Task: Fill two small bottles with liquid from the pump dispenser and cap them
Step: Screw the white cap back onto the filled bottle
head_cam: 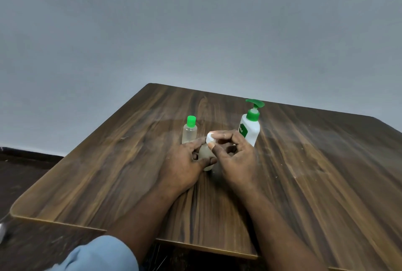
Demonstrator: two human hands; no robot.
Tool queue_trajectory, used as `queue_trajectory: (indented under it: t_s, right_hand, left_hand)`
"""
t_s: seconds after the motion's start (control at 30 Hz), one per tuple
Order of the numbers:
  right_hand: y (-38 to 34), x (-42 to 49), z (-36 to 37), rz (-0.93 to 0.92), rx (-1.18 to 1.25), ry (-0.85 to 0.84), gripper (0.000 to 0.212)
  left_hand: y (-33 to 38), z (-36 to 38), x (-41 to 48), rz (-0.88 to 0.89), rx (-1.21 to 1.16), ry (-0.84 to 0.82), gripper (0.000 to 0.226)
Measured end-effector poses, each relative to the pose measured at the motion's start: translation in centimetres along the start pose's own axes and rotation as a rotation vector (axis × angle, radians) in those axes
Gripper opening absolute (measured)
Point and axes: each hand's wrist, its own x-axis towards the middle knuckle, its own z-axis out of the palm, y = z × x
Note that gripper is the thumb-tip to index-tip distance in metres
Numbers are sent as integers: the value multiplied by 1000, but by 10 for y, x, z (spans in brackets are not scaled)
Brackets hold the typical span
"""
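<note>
On the wooden worktop (304, 183), near its middle, both hands meet over one small bottle. Seen from the head camera, the left hand (185, 161) wraps the clear bottle (206, 155) around its body, fingers (196, 143) curled against the side, so the bottle stands upright with its base on the wood. The right hand (237, 155) comes in from the right, its thumb and forefinger pinched on a white cap (210, 138) that sits at the bottle's top (whether it is fully seated I cannot tell); the other fingers are folded loosely into the palm. The bottle's contents look pale and cloudy.

Just beyond the left hand, a little farther off, a second small bottle (189, 130) stands upright with a green cap (191, 121) already on it. To the right and slightly farther back, touching nothing, stands the white pump dispenser (250, 129) with its green pump head (254, 105) pointing left. A grey wall (195, 31) rises behind the worktop, and a light blue sleeve or trouser knee (102, 253) shows at the near edge.
</note>
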Motion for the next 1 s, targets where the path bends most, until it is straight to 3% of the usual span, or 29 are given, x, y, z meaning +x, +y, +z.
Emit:
queue_trajectory:
  t_s: [0.23,0.43,0.6,0.8,1.0]
  right_hand:
    - [-1,-1,4,14,104,-35,15]
    - [5,1,5,62,19,20,23]
    - [0,1,5,47,128,-27,12]
    - [2,1,5,40,-18,27,18]
    - [2,1,7,46,83,-16,12]
  left_hand:
    - [-2,1,1,19,25,6,55]
    - [3,1,-1,29,67,20,56]
    - [-1,2,1,23,30,-3,58]
    - [-1,4,2,25,87,25,54]
    - [-4,4,3,29,73,29,57]
